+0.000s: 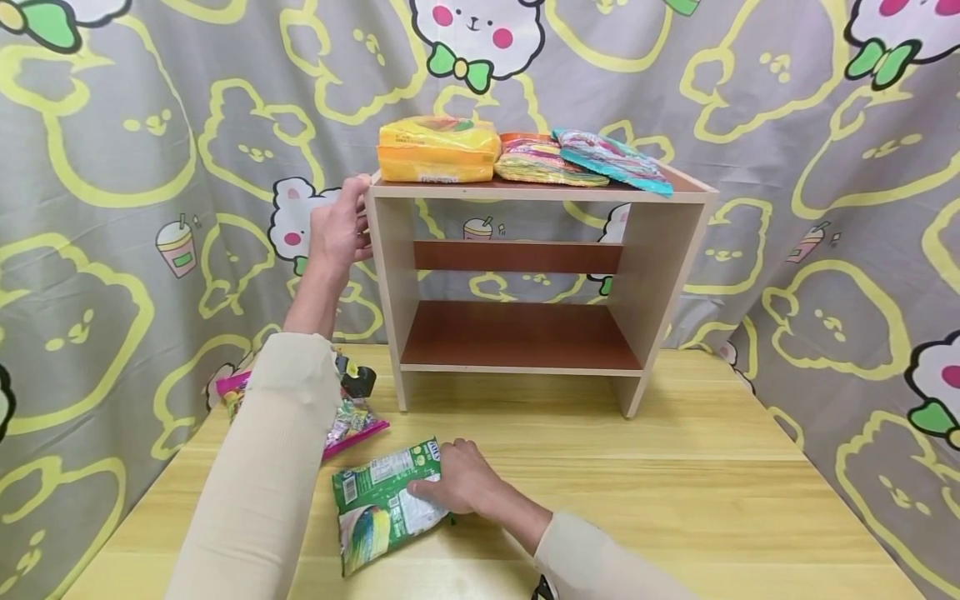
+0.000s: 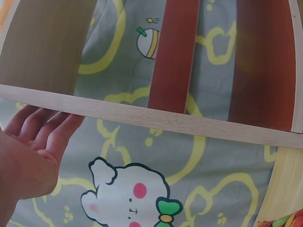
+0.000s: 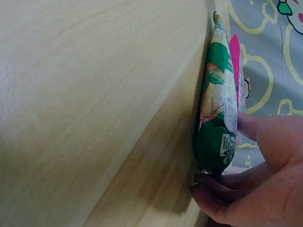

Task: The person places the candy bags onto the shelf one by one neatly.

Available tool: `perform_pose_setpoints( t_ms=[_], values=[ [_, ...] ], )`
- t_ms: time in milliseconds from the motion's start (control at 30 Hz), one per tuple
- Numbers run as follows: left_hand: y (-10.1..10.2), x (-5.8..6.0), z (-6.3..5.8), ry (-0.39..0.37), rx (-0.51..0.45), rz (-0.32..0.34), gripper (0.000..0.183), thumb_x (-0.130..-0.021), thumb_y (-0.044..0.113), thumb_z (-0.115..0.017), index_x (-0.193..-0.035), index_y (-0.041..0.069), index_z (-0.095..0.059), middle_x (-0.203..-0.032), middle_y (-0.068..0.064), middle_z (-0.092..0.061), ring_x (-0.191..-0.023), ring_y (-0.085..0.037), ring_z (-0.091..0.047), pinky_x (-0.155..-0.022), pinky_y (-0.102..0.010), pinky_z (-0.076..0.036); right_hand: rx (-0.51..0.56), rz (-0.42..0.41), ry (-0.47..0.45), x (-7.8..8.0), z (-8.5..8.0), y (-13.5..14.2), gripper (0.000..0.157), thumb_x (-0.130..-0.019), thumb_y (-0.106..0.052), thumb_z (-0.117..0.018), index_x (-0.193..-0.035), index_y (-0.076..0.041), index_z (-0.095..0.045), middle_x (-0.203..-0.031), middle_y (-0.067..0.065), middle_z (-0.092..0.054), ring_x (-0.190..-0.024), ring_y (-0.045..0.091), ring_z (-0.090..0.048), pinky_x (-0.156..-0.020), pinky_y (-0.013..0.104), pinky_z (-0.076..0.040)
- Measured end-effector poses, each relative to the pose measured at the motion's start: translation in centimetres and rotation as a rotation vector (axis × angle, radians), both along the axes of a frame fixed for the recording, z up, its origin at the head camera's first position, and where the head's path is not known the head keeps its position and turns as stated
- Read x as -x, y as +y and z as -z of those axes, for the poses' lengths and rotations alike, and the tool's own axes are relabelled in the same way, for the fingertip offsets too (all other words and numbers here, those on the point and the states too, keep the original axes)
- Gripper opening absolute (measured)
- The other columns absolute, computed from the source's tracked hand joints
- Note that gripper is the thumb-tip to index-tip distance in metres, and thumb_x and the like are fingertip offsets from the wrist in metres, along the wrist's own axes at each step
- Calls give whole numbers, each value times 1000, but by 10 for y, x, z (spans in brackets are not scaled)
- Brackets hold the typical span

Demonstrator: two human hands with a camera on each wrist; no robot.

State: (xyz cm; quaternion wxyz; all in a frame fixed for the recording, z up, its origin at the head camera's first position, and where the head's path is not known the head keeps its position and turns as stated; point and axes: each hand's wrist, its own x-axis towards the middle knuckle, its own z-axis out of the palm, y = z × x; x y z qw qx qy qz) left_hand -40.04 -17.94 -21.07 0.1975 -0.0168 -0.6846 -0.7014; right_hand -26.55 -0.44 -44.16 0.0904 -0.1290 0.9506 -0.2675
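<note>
Nearest you: your left sleeve [image 1: 247, 467], cream, running up from the bottom edge in the lower left of the head frame; your right sleeve [image 1: 600, 558] enters at bottom, right of centre.

Right hand [image 1: 467, 479], lower centre: pinching the right end of a green packet [image 1: 382, 496], thumb on its upper face, fingers round the edge. The packet is low over the wooden table [image 1: 712, 483], left of lower centre; you cannot tell whether the gripped end is raised.

Left hand [image 1: 337, 225], left of upper centre: fingers extended, touching the outer side of the shelf unit [image 1: 525, 333] near its top corner. Thumb hidden in the left wrist view.

On the unit's top, left to right: yellow packet [image 1: 438, 154], red-and-yellow packet [image 1: 536, 160], teal-edged packet [image 1: 615, 158] overlapping the latter. Left of centre, partly behind your left sleeve: pink-edged bag [image 1: 352, 421], black object [image 1: 360, 379] beside it. Behind everything: patterned curtain [image 1: 825, 167].
</note>
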Motion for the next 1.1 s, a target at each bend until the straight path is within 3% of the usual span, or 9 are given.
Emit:
perform_pose_setpoints(
  t_ms=[200,467,767,1100],
  values=[
    [1,-1,0,-3,-7,3,57,-86,64,-62,-65,14,-45,-60,-1,-38,-52,-18,-37,-49,-26,-36,42,4,-18,2,0,0,77,-84,-47,-79,-128,12,-56,-114,20,-61,-101,28,-56,-97,49,-52],
    [2,-1,0,1,9,-1,58,-87,65,-61,-66,14,-46,-60,-1,-39,-53,-18,-38,-50,-25,-36,70,3,-65,13,-1,6,65,-82,-38,-84,-121,8,-59,-97,13,-62,-86,23,-58,-83,43,-55],
    [2,0,1,4,25,-2,60,-87,66,-59,-70,10,-47,-63,-3,-39,-54,-18,-39,-52,-25,-37,200,45,-123,25,0,27,62,-79,-29,-87,-121,9,-60,-104,17,-65,-94,27,-60,-88,48,-54],
    [-1,0,1,3,-1,6,59,-86,65,-62,-67,12,-45,-58,1,-38,-50,-16,-36,-48,-25,-35,141,108,-121,40,-4,70,57,-79,-27,-87,-116,9,-61,-99,15,-64,-89,25,-60,-84,44,-54]
  ],
)
